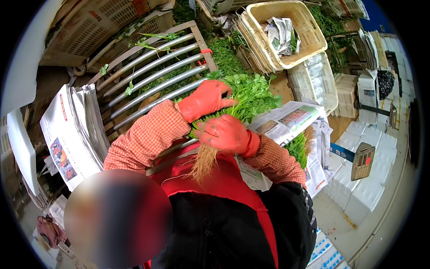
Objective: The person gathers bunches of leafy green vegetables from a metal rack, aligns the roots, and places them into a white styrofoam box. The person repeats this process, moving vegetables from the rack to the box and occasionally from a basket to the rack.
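Note:
My right hand [223, 132], in a red rubber glove, grips a bunch of leafy greens [257, 95] that looks like coriander, near the root end. Its pale brown roots [203, 164] hang towards my red apron [188, 175]. The leafy tops point away to the right. My left hand [206, 100], also gloved in red, lies over the stems just beyond, thumb against them and index finger bent above. What its other fingers do is hidden. Beneath my right forearm, another bunch with roots [295, 149] rests on newspaper sheets [287, 117].
A metal-bar rack [158, 74] with stray sprigs lies ahead on the left, beside a newspaper stack [75, 131]. Stacked plastic crates [304, 57] stand ahead right, near loose greens [223, 57]. At right are a scale display [362, 161] and white foam boxes [361, 181].

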The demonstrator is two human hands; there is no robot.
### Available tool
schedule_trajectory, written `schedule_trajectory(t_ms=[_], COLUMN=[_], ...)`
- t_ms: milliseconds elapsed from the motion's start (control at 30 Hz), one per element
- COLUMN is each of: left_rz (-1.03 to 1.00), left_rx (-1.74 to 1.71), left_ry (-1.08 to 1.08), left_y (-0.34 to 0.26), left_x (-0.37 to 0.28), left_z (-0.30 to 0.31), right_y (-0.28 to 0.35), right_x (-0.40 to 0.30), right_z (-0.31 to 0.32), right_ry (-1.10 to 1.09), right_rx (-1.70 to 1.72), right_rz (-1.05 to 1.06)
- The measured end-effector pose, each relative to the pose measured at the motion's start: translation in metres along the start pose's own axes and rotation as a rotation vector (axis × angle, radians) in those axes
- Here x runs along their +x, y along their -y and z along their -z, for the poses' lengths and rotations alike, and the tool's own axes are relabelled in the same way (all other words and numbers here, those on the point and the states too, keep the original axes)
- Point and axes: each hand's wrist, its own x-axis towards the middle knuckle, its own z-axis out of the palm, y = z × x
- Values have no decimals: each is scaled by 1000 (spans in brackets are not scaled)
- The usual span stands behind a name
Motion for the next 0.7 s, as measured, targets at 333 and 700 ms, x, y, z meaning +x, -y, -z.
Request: schedule_trajectory(t_ms=[333,700], left_rz=[-27,443], left_rx=[202,172], left_ry=[-218,-180], left_y=[31,63], left_x=[19,9], left_z=[-15,17], right_y=[1,3], right_x=[-9,-1], right_z=[-11,-8], right_ry=[-89,-38], right_rx=[-18,49], right_rz=[9,-3])
